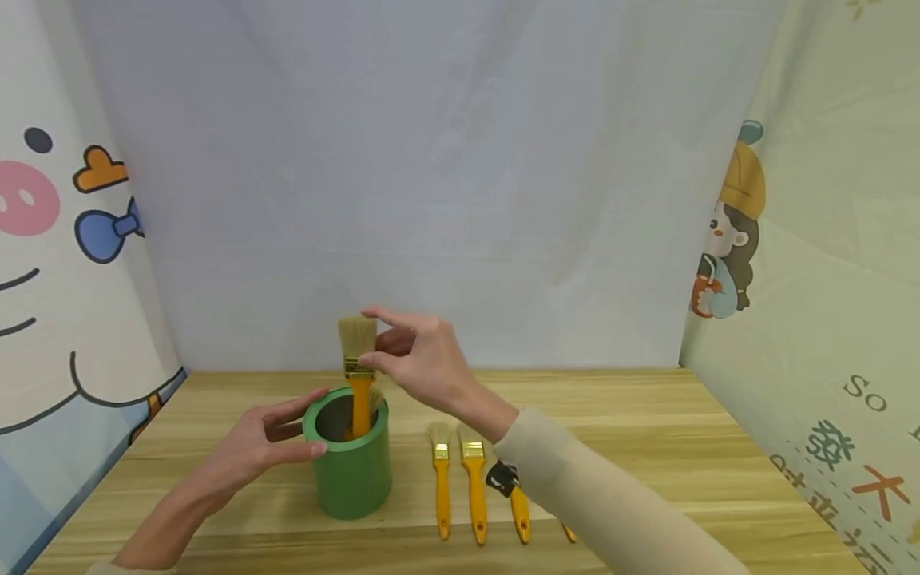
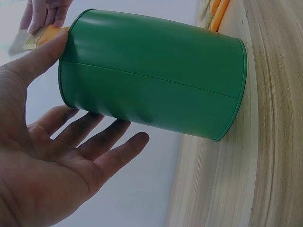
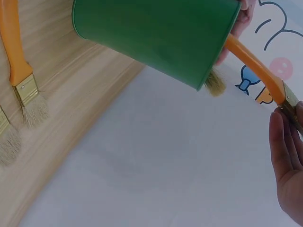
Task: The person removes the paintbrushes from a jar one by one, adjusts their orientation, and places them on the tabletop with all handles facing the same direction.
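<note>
A green cylindrical can [image 1: 352,483] stands upright on the wooden table. My left hand [image 1: 262,439] holds it from the left near the rim, thumb on one side and fingers on the other; in the left wrist view the thumb [image 2: 49,54] touches the rim. My right hand [image 1: 424,359] pinches a paintbrush [image 1: 362,403] with an orange handle by its metal band. Its bristles point up and the handle's lower end is inside the can, partly hidden by the wall. Bristles of another paintbrush [image 3: 215,84] stick out past the rim.
Right of the can, several orange-handled paintbrushes [image 1: 442,487] lie in a row, bristles away from me; my right sleeve [image 1: 575,471] covers some. A small black device [image 1: 503,477] shows at that sleeve. A pale cloth [image 1: 460,200] hangs behind the table, printed cloths [image 1: 805,359] at the sides.
</note>
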A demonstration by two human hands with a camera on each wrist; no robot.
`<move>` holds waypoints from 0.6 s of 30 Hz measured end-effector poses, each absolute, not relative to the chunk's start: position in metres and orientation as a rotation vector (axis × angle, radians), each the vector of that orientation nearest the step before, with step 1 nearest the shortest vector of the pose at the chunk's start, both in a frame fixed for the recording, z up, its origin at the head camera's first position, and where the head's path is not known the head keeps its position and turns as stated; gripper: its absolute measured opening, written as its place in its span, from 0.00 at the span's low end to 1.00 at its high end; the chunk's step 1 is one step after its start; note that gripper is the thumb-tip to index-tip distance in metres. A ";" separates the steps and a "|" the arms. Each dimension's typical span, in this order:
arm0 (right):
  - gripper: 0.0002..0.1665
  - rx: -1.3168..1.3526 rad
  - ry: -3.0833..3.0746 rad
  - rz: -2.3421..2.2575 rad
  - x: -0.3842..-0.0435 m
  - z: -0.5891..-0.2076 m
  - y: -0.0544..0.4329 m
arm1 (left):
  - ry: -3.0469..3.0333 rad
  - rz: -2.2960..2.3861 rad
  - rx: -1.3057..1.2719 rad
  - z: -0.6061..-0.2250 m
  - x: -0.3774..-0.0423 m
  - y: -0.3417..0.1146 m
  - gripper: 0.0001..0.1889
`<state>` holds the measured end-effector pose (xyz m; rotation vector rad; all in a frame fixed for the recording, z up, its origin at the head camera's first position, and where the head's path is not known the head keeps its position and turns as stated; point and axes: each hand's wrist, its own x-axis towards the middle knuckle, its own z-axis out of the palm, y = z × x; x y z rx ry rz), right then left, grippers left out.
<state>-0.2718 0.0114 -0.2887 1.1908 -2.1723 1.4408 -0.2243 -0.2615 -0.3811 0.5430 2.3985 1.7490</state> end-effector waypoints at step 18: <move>0.33 1.126 -2.075 1.530 -0.269 -0.255 0.043 | 2.419 1.741 0.524 -0.380 -0.224 -0.263 0.41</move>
